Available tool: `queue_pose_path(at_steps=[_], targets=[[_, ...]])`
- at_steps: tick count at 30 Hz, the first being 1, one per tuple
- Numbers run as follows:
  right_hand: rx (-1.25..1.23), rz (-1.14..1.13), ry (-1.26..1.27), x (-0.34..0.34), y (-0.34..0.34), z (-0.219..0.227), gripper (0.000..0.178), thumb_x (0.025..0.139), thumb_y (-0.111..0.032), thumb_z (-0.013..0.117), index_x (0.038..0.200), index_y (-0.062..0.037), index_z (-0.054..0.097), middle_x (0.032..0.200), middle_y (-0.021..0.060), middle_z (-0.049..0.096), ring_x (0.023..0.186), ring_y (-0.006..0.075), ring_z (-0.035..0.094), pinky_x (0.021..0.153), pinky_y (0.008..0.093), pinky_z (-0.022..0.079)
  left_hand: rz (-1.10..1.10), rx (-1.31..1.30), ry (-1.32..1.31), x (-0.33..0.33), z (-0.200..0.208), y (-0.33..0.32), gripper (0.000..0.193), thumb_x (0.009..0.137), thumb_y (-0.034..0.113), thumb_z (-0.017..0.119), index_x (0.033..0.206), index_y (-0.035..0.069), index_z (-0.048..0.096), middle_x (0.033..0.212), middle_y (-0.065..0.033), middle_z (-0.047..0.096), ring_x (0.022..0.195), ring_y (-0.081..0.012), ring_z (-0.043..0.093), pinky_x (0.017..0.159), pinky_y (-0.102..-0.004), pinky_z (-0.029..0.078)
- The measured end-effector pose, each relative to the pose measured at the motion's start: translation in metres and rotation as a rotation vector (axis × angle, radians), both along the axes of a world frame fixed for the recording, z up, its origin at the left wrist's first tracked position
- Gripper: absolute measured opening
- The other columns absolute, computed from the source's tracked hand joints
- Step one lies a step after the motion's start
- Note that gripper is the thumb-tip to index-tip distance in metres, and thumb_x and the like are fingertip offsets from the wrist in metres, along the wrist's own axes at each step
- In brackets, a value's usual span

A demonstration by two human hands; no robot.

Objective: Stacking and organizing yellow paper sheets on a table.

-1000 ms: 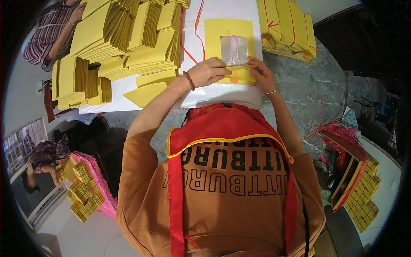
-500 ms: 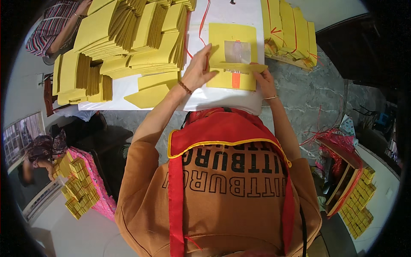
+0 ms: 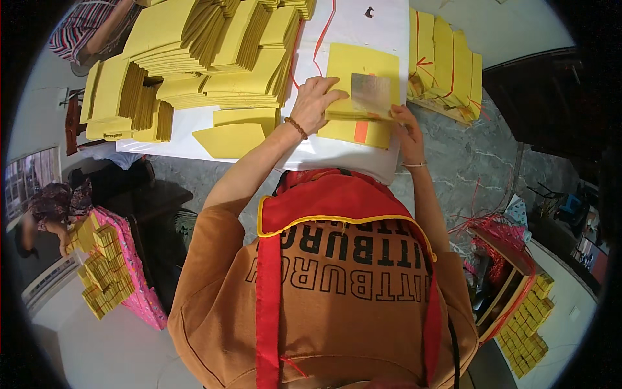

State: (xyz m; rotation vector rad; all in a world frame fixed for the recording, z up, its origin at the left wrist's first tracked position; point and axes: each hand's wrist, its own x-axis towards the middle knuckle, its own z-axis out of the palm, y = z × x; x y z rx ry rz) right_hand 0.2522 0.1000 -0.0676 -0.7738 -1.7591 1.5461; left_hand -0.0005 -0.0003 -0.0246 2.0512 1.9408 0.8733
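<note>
At the yellow paper (image 3: 343,58), the right hand (image 3: 409,133) perhaps pinches, grip unclear.

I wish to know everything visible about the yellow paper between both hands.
The yellow paper looks matte, with a folded band across it. A shiny silvery square covers its far part; an orange strip, its near part's middle. It lies on the white table. The left hand rests on its left edge; the right hand holds the band's right end.

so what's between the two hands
In the head view, the yellow paper with its silver square lies between the left hand and right hand.
</note>
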Motion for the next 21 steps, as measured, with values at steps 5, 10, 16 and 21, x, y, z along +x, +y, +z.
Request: queue_pose_path(at_steps=[5,10,16,21], targets=[[0.337,-0.001,-0.123,0.005,-0.022,0.033,0.047,0.07,-0.004,0.068,0.115,-0.0091,0.054,0.127,0.0132,0.049,0.127,0.0333,0.036,0.104,0.041,0.03,-0.241,0.032,-0.182,0.006,0.018,-0.023,0.043,0.065,-0.014,0.046,0.102,0.008,0.056,0.105,-0.0124,0.057,0.099,-0.0301,0.05,0.087,-0.0376,0.041],[0.472,0.05,-0.218,0.005,-0.031,0.029,0.045,0.069,-0.011,0.071,0.112,-0.0102,0.056,0.123,0.0128,0.053,0.124,0.0349,0.039,0.101,0.0409,0.032,-0.236,-0.065,-0.283,0.01,0.003,-0.04,0.027,0.076,-0.003,0.049,0.1,0.006,0.056,0.104,-0.0116,0.057,0.099,-0.0298,0.05,0.088,-0.0376,0.04],[0.171,-0.026,-0.281,0.005,-0.029,0.025,0.029,0.079,-0.019,0.064,0.105,-0.006,0.06,0.106,0.0122,0.062,0.104,0.0271,0.056,0.087,0.0348,0.041,-0.038,-0.174,-0.467,0.012,-0.004,-0.035,0.023,0.088,0.021,0.052,0.102,0.003,0.055,0.095,-0.0154,0.058,0.096,-0.0324,0.05,0.081,-0.0382,0.042],[0.006,-0.156,-0.276,-0.022,-0.014,0.026,0.031,0.083,-0.024,0.061,0.106,-0.0043,0.058,0.096,0.0129,0.065,0.086,0.0235,0.063,0.075,0.0329,0.047,0.307,-0.196,-0.756,0.028,-0.007,-0.027,0.029,0.083,0.022,0.057,0.102,0.001,0.055,0.075,-0.0186,0.059,0.07,-0.0347,0.055,0.066,-0.0417,0.044]])
